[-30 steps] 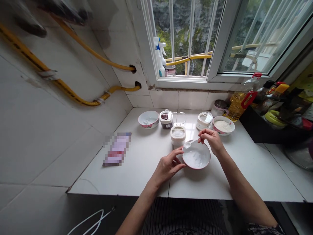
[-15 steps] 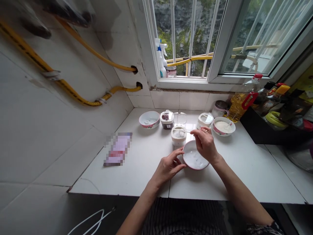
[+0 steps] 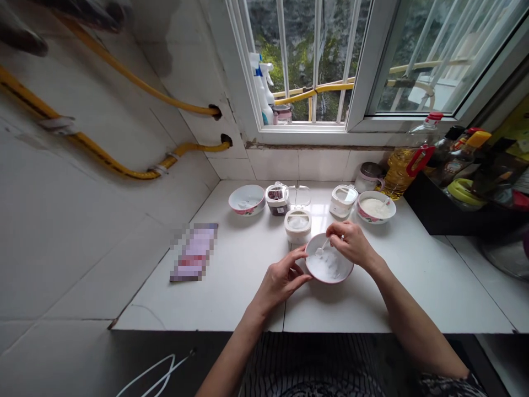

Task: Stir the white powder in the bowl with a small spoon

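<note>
With thumb and fingers, my left hand (image 3: 285, 275) grips the left rim of a white bowl (image 3: 329, 275) with a pink edge. White powder (image 3: 328, 263) lies in the bowl. My right hand (image 3: 349, 241) pinches a small white spoon (image 3: 321, 251), its head over the bowl's left inside. Just behind the bowl stands an open white seasoning jar (image 3: 298, 227) with white powder in it, its clear lid (image 3: 299, 195) tipped up. A jar with dark contents (image 3: 277, 199) stands behind it to the left.
A white bowl (image 3: 247, 200) stands at the back left. At the back right are a lidded white jar (image 3: 343, 201), a bowl of whitish grains or powder (image 3: 376, 209) and an oil bottle (image 3: 407, 162). A black box (image 3: 438, 212) with bottles bounds the right; a blurred purple object (image 3: 194, 252) lies left.
My right hand has drawn the spoon from the open jar back over the bowl. More white powder shows in the bowl. My left hand stays on the rim.
</note>
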The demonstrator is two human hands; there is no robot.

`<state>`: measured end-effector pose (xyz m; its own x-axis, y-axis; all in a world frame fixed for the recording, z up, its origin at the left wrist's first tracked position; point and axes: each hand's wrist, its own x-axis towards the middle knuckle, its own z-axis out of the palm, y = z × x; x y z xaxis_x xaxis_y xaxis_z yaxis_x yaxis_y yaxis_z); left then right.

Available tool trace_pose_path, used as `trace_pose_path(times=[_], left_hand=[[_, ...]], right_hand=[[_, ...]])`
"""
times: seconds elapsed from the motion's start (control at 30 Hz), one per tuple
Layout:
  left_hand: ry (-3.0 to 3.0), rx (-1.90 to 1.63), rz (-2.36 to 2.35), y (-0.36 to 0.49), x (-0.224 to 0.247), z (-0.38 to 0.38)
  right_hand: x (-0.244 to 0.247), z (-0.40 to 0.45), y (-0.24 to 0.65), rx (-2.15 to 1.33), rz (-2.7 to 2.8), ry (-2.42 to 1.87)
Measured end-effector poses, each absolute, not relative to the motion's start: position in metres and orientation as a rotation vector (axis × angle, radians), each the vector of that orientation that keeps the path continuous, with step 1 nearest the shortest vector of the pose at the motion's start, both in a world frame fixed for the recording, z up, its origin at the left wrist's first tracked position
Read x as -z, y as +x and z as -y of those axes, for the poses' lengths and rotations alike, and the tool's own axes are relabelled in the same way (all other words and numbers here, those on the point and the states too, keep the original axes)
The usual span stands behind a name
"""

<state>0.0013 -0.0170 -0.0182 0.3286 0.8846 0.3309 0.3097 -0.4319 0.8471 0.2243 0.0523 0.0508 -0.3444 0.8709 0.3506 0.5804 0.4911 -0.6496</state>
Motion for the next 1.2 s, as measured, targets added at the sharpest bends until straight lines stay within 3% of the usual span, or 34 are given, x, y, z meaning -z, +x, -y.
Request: trace_pose_path(times=[0.43,0.73,0.93,1.2], left_hand=[[1.897,-1.063,-1.067,0.0018,0.016,0.0179],[1.914,-1.072,-1.053,0.0016,0.0169,0.0166],[1.905,-1.058,-1.056,0.001,0.0164,0.0171],[1.905,-1.067,-1.048,0.0009,0.0176,0.0163]], right_hand=[[-0.0519,-0.0551,0.2264,-1.057,1.641,-1.231],[-0.0491,-0.0554,0.2242,-0.981,1.714,-1.281],[-0.0511,-0.0537,0.2232,-0.638,1.909,-1.274],[-0.0465,-0.0528,0.2226,-0.47,1.988,-1.269]])
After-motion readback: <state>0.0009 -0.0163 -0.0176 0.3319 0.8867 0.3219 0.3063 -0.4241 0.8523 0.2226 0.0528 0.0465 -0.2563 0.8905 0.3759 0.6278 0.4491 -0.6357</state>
